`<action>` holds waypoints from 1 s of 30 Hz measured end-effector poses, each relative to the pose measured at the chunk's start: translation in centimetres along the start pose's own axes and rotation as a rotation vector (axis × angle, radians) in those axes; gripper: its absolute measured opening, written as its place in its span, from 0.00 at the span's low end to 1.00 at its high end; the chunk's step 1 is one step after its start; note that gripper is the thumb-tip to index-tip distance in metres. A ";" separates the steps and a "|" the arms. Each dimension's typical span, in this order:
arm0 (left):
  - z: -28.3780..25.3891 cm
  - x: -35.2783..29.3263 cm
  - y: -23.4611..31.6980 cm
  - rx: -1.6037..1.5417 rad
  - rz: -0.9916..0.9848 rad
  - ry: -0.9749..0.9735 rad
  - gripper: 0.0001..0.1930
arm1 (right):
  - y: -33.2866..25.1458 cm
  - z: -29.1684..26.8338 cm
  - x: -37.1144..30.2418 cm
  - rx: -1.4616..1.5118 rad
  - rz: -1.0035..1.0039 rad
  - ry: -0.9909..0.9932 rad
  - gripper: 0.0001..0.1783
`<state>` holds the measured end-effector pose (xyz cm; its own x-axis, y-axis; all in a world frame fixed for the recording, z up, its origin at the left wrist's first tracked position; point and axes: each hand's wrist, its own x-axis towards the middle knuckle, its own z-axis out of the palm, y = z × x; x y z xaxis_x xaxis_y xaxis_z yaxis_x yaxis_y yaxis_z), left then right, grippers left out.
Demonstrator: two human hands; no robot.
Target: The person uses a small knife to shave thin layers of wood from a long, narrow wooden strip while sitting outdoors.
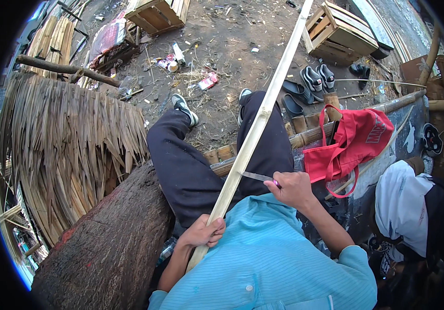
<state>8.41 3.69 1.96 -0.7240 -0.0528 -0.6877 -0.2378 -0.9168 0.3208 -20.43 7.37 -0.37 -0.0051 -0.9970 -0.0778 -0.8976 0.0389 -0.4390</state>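
Soft, diffuse daylight; fisheye distortion bends the edges.

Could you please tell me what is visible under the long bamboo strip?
Dark trousers and, farther out, littered ground show beneath the bamboo strip; whatever its width covers cannot be seen.

Brown dirt ground, two slatted wooden crates, grey sneakers, dark slip-on shoes, pink packet
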 end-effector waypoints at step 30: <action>0.1 -1.3 0.6 0.131 0.102 0.016 0.17 | -0.2 0.4 1.3 0.141 -0.011 0.119 0.22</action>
<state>9.11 3.24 3.13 -0.7388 -0.1500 -0.6570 -0.2468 -0.8470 0.4709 -20.11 6.09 -0.79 -0.0555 -0.9980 0.0303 -0.8275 0.0290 -0.5607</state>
